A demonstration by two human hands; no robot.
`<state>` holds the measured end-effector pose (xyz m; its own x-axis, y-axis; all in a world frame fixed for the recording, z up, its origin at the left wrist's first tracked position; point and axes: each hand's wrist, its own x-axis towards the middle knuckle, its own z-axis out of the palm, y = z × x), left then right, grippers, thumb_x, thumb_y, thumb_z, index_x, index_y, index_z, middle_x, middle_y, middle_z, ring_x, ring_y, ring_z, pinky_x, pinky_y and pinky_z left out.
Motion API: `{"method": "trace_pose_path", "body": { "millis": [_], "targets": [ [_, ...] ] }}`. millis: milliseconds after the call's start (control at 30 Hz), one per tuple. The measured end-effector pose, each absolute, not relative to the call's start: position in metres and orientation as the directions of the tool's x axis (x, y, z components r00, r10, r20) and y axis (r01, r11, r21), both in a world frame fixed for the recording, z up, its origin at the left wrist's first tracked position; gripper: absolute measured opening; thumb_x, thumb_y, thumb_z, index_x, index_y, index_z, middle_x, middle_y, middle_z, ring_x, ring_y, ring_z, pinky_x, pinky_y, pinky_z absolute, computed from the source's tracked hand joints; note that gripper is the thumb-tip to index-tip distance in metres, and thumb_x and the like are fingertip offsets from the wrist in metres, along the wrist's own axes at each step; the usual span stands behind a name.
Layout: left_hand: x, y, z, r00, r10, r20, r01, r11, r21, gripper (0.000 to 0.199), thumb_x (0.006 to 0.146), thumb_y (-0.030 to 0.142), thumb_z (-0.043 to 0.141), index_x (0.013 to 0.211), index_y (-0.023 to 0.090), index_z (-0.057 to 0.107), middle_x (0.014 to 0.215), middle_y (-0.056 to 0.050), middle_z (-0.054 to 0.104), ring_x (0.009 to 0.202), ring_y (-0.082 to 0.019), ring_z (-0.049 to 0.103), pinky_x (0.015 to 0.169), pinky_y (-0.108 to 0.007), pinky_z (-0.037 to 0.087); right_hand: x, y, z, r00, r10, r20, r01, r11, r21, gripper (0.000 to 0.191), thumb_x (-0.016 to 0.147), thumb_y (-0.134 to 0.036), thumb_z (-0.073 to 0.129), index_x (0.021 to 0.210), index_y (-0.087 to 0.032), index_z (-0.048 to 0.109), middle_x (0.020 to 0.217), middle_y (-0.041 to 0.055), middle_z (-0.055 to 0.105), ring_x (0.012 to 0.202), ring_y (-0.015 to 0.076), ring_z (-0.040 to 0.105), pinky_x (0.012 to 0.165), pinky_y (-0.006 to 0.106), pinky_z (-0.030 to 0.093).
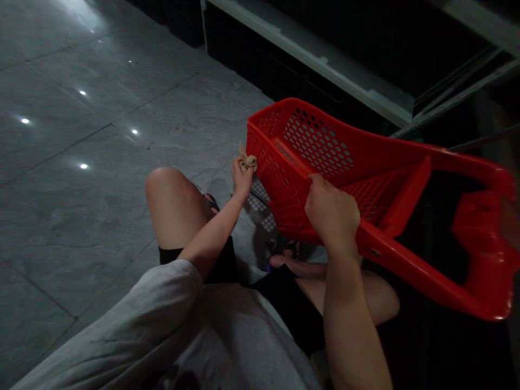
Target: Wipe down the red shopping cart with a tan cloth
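A red plastic shopping cart (284,162) with perforated sides stands tilted before my knees, its handle reaching off to the right. My right hand (333,208) is closed over the cart's near top rim. At the cart's left end, my left hand (244,176) grips a crumpled beige cloth (248,161) against or close beside the red wall. Inside the cart only bare red mesh shows. Below the basket, a dark metal rod and part of the undercarriage are partly hidden in shadow.
Grey tiled floor (81,216) with light reflections spreads to the left. A pale metal shelf rack (325,65) stands behind the cart, with dark crates (239,49) under it. My bent knees and sandalled feet are close below the cart.
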<state>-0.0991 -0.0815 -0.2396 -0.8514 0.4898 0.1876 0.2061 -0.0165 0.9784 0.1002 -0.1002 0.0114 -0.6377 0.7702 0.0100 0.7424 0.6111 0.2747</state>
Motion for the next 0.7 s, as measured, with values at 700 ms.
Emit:
{"method": "trace_pose_path", "body": {
  "millis": [700],
  "targets": [
    [0.019,-0.113,-0.163,-0.749,0.587,0.306,0.325,-0.077,0.943,0.036,0.083,0.006,0.059,0.113,0.026,0.055,0.118,-0.005,0.060,0.115,-0.021,0.058,0.104,-0.036,0.047,0.200,-0.110,0.077,-0.583,0.811,-0.057,0.813,0.582,-0.032,0.045,0.095,-0.012,0.043,0.130,-0.017,0.070,0.125,0.0118,0.076,0.111,0.0291,0.074,0.097,0.044,0.057]
  ]
}}
